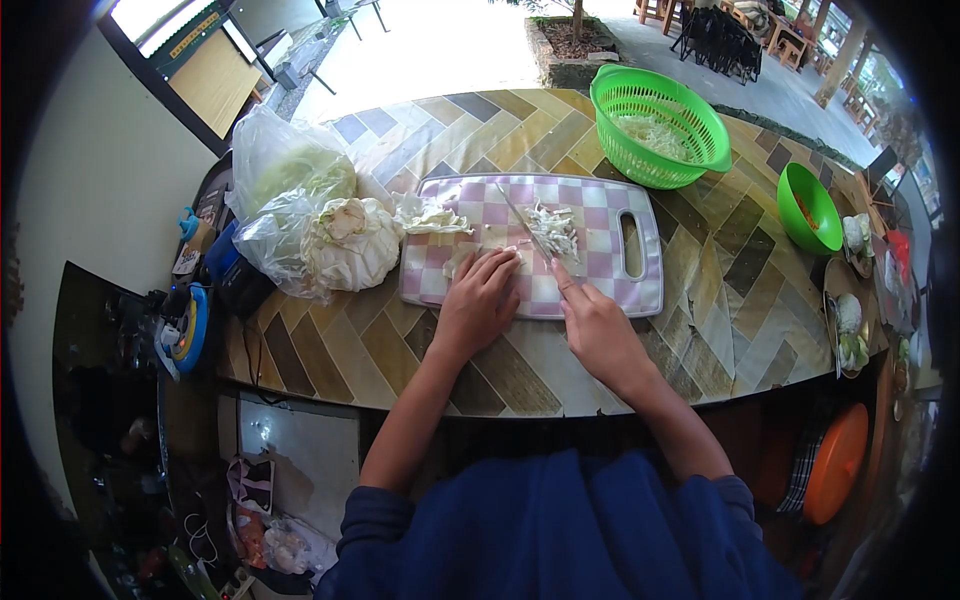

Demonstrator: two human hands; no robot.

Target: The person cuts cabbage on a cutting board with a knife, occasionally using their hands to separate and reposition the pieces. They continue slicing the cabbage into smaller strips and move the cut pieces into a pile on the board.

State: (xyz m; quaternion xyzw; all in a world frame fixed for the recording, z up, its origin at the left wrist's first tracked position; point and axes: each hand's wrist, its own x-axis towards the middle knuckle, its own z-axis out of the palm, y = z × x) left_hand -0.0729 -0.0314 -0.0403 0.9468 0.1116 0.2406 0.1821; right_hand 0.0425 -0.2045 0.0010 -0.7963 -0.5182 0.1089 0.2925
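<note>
On a pink and white checkered cutting board (pixel 600 290), my right hand (pixel 602 335) is closed round the handle of a knife (pixel 525 222), whose blade points up and to the left. My left hand (pixel 478 300) presses cabbage (pixel 458 262) to the board, left of the blade, with its fingers bent over it. Shredded cabbage (pixel 556 232) lies just right of the blade. Some loose cabbage leaves (pixel 432 217) rest at the board's upper left edge. Beside the board on the left sits a large pale cabbage (pixel 352 245).
A clear plastic bag (pixel 290 180) with more cabbage stands at the left. Beyond the board is a green colander (pixel 655 130) holding shreds. A green bowl (pixel 808 208) and some vegetables (pixel 850 330) are at the right. The table's near edge (pixel 560 412) curves before me.
</note>
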